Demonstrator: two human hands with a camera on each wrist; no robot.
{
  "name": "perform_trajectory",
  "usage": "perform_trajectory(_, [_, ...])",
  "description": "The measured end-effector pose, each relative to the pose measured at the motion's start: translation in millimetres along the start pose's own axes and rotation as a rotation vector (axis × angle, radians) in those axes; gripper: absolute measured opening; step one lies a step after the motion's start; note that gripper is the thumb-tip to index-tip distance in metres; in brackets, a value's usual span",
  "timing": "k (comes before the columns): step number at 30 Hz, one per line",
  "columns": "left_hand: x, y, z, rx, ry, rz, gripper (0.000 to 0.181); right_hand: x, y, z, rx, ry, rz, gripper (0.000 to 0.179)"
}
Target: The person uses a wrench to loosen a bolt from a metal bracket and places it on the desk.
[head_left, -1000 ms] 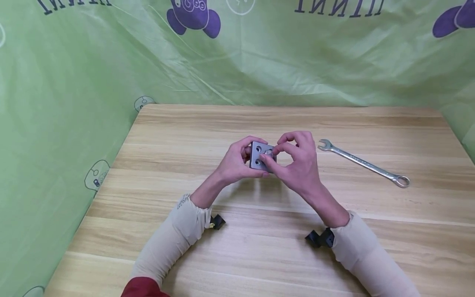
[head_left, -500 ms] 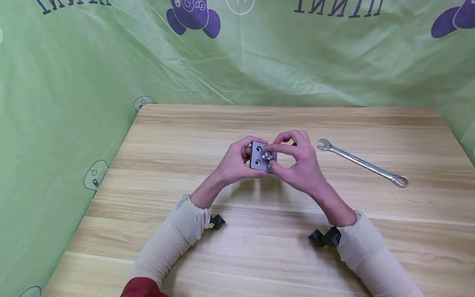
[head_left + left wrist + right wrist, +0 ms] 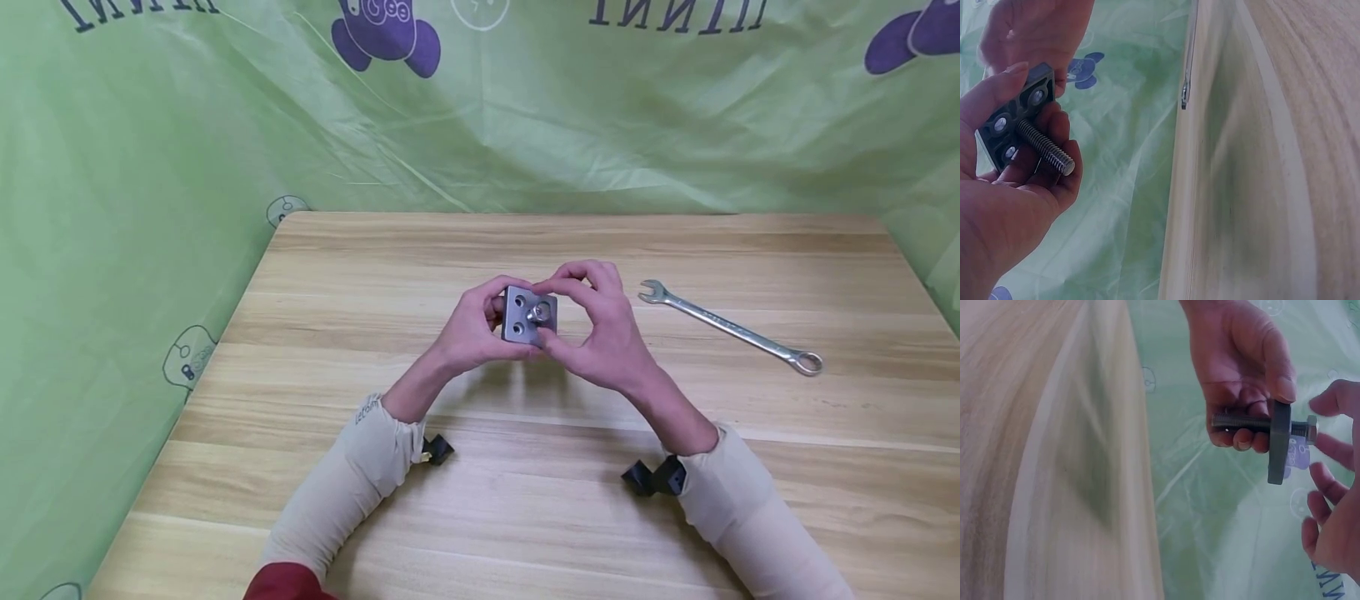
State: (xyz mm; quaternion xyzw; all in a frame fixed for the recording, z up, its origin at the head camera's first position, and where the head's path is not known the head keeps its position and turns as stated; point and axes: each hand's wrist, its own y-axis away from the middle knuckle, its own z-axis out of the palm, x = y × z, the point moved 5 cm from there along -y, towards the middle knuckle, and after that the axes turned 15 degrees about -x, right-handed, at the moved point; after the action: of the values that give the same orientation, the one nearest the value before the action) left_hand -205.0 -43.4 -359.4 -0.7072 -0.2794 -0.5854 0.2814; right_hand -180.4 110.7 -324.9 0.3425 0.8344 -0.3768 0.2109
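A small grey metal plate (image 3: pixel 522 316) with round holes is held up above the table. My left hand (image 3: pixel 471 332) grips it by its edges, thumb on one side and fingers curled behind. Through the plate runs a bolt (image 3: pixel 538 312), its hex head towards my right hand. The long threaded shank (image 3: pixel 1046 147) sticks out on the other side, beside the curled left fingers. My right hand (image 3: pixel 606 333) has thumb and fingers spread around the bolt head. In the right wrist view, a gap shows between those fingers and the hex head (image 3: pixel 1312 430).
A combination wrench (image 3: pixel 731 327) lies on the wooden table (image 3: pixel 375 258) to the right of my hands. Green printed cloth (image 3: pixel 480 125) hangs behind the table and along its left side. Black wrist cameras (image 3: pixel 654 477) sit under both sleeves.
One second ago my right thumb and fingers were at the bolt head, largely covering it. They have since spread apart, leaving the head in sight. My left hand keeps hold of the plate.
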Motion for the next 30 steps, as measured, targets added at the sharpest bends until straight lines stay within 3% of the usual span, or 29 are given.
perform_trajectory(6, [-0.7, -0.4, 0.4, -0.003, -0.007, -0.014, 0.064, 0.2, 1.1, -0.6, 0.088, 0.189, 0.057, 0.039])
perform_trajectory(11, [-1.4, -0.7, 1.1, -0.012, -0.007, -0.021, 0.064, -0.8, 3.3, 0.0, 0.133, 0.254, 0.089, 0.042])
perform_trajectory(21, [-1.7, -1.0, 1.9, -0.02, -0.013, -0.01, 0.065, -6.6, 3.7, 1.9, 0.154, 0.248, 0.037, 0.029])
perform_trajectory(30, [-1.0, -0.2, 0.6, -0.016, -0.019, -0.016, 0.066, -6.4, 2.4, 0.7, 0.119, 0.189, 0.001, 0.019])
